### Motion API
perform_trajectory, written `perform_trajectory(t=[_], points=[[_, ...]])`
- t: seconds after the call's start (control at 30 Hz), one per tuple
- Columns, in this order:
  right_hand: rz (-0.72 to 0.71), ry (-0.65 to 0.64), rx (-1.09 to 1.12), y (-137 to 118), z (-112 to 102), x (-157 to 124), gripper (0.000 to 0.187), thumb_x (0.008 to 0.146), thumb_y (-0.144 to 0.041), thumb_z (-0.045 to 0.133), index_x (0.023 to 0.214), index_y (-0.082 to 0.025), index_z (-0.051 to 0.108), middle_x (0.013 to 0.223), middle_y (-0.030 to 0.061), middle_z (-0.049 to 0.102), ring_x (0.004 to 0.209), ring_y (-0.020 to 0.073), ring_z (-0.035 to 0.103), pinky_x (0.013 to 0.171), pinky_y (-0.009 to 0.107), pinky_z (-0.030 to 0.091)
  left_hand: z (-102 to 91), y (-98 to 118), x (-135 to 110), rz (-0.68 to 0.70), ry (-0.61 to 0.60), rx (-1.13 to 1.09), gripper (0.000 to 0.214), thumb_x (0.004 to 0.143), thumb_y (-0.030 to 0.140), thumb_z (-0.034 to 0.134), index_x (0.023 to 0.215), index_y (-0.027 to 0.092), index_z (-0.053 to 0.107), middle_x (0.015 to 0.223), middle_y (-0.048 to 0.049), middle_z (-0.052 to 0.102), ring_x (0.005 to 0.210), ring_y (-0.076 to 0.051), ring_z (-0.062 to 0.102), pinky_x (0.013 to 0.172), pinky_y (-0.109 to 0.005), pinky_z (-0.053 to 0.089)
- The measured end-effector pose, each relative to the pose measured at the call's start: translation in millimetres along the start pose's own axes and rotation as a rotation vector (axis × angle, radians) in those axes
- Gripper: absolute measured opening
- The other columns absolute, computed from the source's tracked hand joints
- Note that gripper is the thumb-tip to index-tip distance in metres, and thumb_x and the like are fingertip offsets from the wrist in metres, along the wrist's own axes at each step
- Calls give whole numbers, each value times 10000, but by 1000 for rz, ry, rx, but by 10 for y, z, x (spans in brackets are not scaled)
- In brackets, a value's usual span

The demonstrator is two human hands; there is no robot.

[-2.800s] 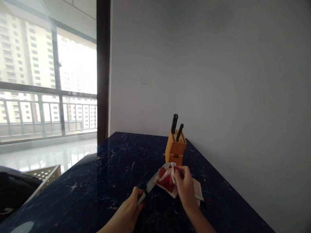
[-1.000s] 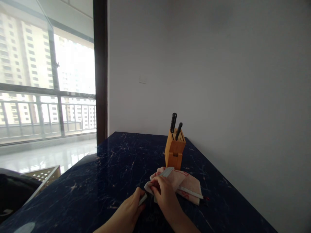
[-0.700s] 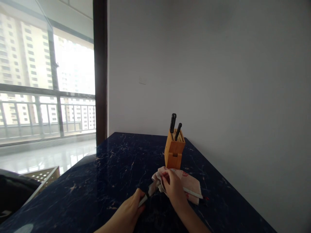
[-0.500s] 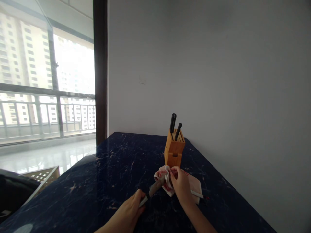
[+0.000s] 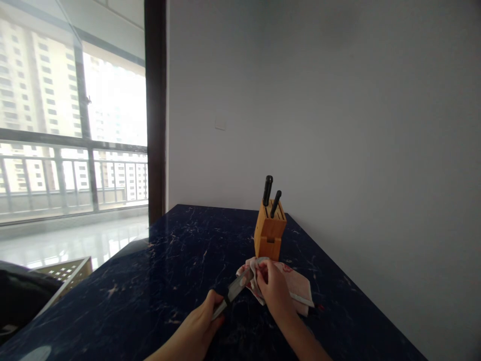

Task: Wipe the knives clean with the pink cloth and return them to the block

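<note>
My left hand [image 5: 203, 322] is closed around the handle of a knife [image 5: 234, 289], whose grey blade points up and to the right. My right hand [image 5: 273, 289] pinches a white cloth with red marks [image 5: 295, 287] against the far part of the blade. The rest of the cloth lies on the dark blue marble counter [image 5: 180, 250]. Just behind the cloth stands a wooden knife block [image 5: 269, 233] with two black handles sticking out of it.
The counter runs along a grey wall on the right. At the left a large window shows a balcony railing and tall buildings. A perforated pale box [image 5: 67, 271] and a dark object [image 5: 18, 298] sit low at the left, beyond the counter edge.
My right hand has slid the cloth back and forth along the blade, now sitting near its far part. The left hand has kept the knife handle in nearly the same place.
</note>
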State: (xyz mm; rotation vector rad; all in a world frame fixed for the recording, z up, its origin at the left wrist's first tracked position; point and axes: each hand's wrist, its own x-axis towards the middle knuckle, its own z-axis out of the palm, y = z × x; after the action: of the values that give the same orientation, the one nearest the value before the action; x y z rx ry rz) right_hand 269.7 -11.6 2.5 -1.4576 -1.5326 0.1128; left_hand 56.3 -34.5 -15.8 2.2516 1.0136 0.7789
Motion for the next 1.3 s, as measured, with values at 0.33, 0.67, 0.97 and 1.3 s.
perform_trajectory(t=[0.33,0.67,0.97,1.3], points=[[-207,-216,-9,-437,158,-338,194,736,-37,435,815,-190,524,838,41,580,852,197,550,785,360,432,-33,1,11,18,-14,-78,106,860,186,386,960,218,382,944,-38,606,841,-145,572,759,-216,406],[-266,-322,140,-596,172,-473,367,670,-13,476,987,-176,565,1006,67,580,988,200,519,904,350,403,-30,-40,30,21,1,-195,97,865,200,388,961,205,399,956,-48,615,877,-156,570,802,-240,416],[-176,-306,163,-543,175,-374,291,714,-16,442,809,-189,655,839,44,666,836,182,594,812,315,434,-11,-54,15,15,-10,-140,109,861,190,394,968,209,401,915,-22,610,815,-134,569,754,-207,416],[-7,-310,412,-589,106,-350,143,791,-176,490,871,-186,608,792,34,666,740,165,632,684,250,482,-26,-26,13,16,-13,-104,127,862,196,400,989,209,401,944,-35,613,835,-137,577,754,-194,412]])
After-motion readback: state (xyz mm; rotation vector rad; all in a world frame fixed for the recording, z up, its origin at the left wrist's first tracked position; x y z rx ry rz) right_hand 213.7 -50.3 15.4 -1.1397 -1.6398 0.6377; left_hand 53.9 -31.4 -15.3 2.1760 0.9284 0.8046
